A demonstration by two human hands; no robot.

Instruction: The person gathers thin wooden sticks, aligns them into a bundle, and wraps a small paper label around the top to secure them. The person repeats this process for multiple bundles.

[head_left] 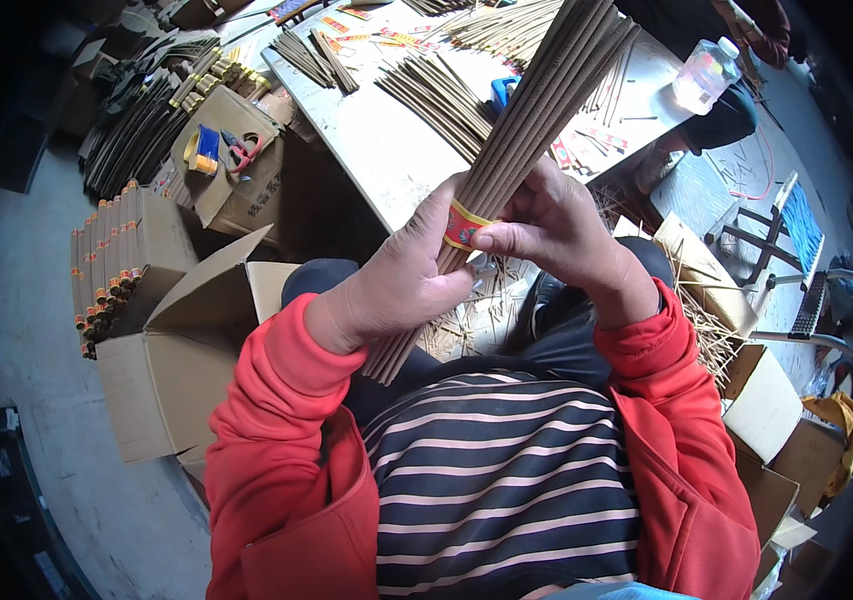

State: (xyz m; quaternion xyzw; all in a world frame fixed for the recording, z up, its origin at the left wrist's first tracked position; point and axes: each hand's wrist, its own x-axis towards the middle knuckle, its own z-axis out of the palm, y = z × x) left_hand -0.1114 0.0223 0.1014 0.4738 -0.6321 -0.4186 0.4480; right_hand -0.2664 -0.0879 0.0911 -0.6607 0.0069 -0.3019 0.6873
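Both hands around banded incense bundle.

Floor: grey concrete, evenly lit, no hard shadows. Bench: pale top, runs from upper centre to upper right, strewn with loose brown sticks and small printed labels. Clear plastic bottle near its far right edge. Open cardboard boxes on the floor at left, one packed with upright bundles. Another box beside the bench carries tape and red-handled scissors. More boxes at lower right. Stick scraps litter the floor under the bench.
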